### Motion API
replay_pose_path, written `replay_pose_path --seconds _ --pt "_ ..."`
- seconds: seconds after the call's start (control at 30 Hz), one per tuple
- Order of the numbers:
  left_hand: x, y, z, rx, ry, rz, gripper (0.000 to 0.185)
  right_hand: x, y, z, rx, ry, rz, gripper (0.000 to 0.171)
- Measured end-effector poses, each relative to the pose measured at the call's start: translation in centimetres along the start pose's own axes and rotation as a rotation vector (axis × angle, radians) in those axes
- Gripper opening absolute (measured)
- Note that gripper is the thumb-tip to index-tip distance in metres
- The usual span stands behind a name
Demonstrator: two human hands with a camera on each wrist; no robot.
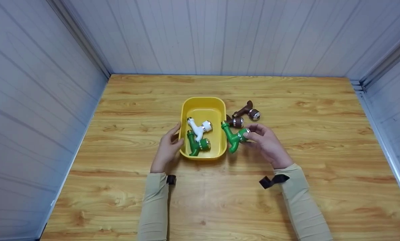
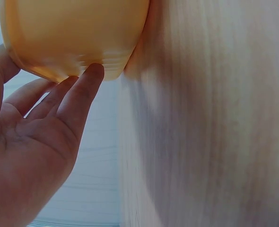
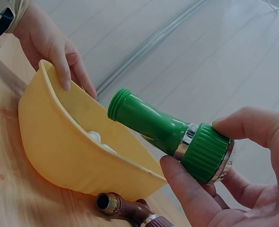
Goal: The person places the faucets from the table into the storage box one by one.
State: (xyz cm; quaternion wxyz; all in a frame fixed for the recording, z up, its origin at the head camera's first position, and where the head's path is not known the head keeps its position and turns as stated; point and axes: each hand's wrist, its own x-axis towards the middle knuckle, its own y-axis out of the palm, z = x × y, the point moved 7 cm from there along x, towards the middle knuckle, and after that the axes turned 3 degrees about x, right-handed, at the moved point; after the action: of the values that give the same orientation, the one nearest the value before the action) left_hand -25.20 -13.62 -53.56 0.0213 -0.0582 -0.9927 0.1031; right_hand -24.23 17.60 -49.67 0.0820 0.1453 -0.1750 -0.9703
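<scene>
At the middle of the wood-grain tabletop (image 1: 203, 204), the head view shows a yellow basin (image 1: 203, 113) with a white tap (image 1: 196, 128) and a second green tap (image 1: 194, 146) inside. The left hand (image 1: 168, 147) grips its rim at eight o'clock; the right hand (image 1: 265, 144) pinches a green tap (image 1: 233, 137) by the knob, toward four o'clock, its brass end perhaps touching the rim: I cannot tell. A brown tap (image 1: 238, 122) lies near three o'clock, a second brown tap (image 1: 246, 108) near two; a low sweep could knock them.

The left wrist view has fingers (image 2: 85, 90) against the basin's outer wall; uneven pressure might slide or tip it.

The right wrist view shows the green tap's ridged end pointing to ten o'clock, unsupported; held only by its knob, it could twist loose.
</scene>
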Motion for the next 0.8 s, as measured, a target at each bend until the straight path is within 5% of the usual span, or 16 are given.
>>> replay_pose_path --seconds 0.17,0.43,0.8 --pt "-0.2 0.1 -0.9 -0.020 -0.021 0.021 0.057 0.2 0.5 -0.2 -0.010 -0.004 -0.009 0.045" --pt "-0.9 0.2 -3.2 -0.020 -0.030 0.053 0.058 0.5 1.6 -0.7 0.061 -0.020 0.039 0.027" --pt "-0.4 0.1 -1.8 -0.021 -0.035 0.045 0.057 1.2 2.9 -1.2 0.010 -0.007 0.020 0.031"
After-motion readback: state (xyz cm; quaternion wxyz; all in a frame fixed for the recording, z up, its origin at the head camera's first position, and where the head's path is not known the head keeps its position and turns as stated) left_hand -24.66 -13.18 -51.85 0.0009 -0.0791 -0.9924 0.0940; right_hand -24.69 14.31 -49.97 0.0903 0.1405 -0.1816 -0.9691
